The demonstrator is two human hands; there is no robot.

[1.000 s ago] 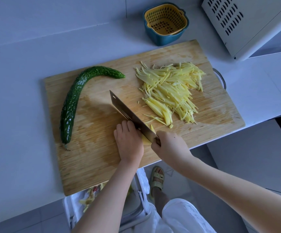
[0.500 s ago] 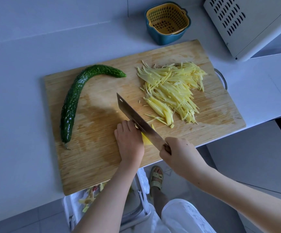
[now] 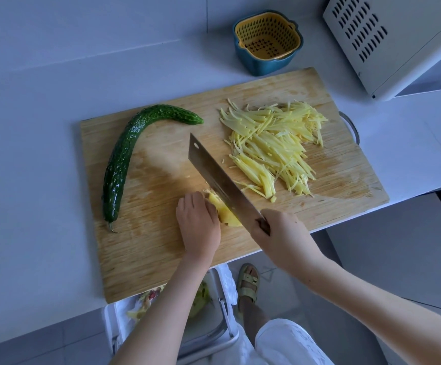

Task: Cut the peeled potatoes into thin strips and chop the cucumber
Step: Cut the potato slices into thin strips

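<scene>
Cleaver (image 3: 219, 180) in right hand (image 3: 280, 233) touches potato (image 3: 226, 216) under left hand (image 3: 199, 225).

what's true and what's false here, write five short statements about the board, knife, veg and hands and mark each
The long dark green cucumber lies whole on the wooden cutting board. True.
The right hand grips the broad steel cleaver. True.
The pile of yellow potato strips lies left of the cleaver. False: the strips lie to its right.
The left hand rests on the cucumber. False: the left hand holds down the remaining yellow potato piece.
The yellow strainer in a blue bowl stands on the board. False: the strainer stands on the white counter beyond.
</scene>
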